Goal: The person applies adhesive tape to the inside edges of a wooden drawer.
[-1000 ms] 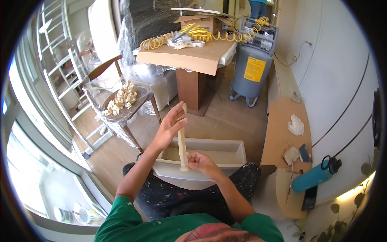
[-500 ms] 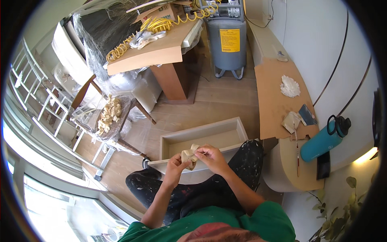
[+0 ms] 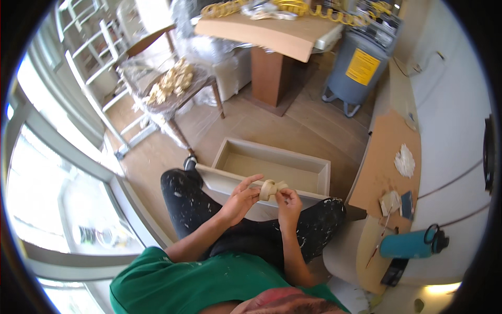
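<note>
A head-worn fisheye camera looks down from close above, facing the two hands (image 3: 242, 203).

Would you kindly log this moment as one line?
left hand: touching looped beige tape-like strip | right hand: pinching it | beyond: open-topped beige rectangular box

A silver metal ladder (image 3: 95, 99) stands at the left, near a brown wooden chair (image 3: 183, 98) covered in clear plastic. Farther back, a coiled yellow hose (image 3: 222, 9) lies on brown cardboard (image 3: 261, 31), beside a grey cylindrical compressor (image 3: 355, 90) with a yellow label. On the curved beige bench (image 3: 368, 280) at the right are a blue bottle (image 3: 408, 244), a thin paintbrush (image 3: 373, 252) and a crumpled white clump (image 3: 404, 161).
</note>
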Demonstrator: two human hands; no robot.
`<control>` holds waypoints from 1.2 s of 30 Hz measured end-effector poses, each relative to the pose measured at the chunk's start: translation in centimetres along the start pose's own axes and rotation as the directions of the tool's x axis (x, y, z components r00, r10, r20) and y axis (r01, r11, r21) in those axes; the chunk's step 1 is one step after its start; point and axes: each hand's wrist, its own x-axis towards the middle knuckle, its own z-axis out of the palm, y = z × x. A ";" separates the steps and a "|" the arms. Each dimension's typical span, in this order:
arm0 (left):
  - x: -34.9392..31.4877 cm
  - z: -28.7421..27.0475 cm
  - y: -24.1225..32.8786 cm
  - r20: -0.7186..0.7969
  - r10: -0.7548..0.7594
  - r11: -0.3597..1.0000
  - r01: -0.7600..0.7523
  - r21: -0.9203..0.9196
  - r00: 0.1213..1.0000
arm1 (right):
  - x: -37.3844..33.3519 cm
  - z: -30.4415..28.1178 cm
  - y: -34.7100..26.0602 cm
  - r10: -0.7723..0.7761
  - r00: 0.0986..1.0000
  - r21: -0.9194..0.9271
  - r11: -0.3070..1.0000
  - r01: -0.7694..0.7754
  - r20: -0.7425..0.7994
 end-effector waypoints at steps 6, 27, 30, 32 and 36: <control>-0.4 -3.9 -0.6 -0.023 -0.060 0.991 0.062 0.116 0.998 | 1.5 -2.5 -1.9 -0.062 0.987 -0.036 0.998 0.057 -0.149; -2.1 -6.3 1.2 0.164 0.027 0.981 -0.057 0.186 0.986 | -0.3 2.4 0.3 0.056 0.960 -0.204 0.979 0.001 0.273; -2.3 -7.6 2.7 0.139 -0.142 0.988 0.133 0.074 0.980 | 0.2 1.9 -1.6 -0.025 0.950 -0.332 0.934 0.133 0.310; -2.9 -7.7 3.5 0.169 -0.183 0.983 0.179 0.039 0.968 | 0.6 2.4 -3.8 -0.166 0.924 -0.418 0.854 0.309 0.345; -3.5 -10.4 5.8 0.037 -0.167 0.958 0.153 0.242 0.985 | 1.5 2.0 -6.4 -0.232 0.958 -0.390 0.876 0.282 0.171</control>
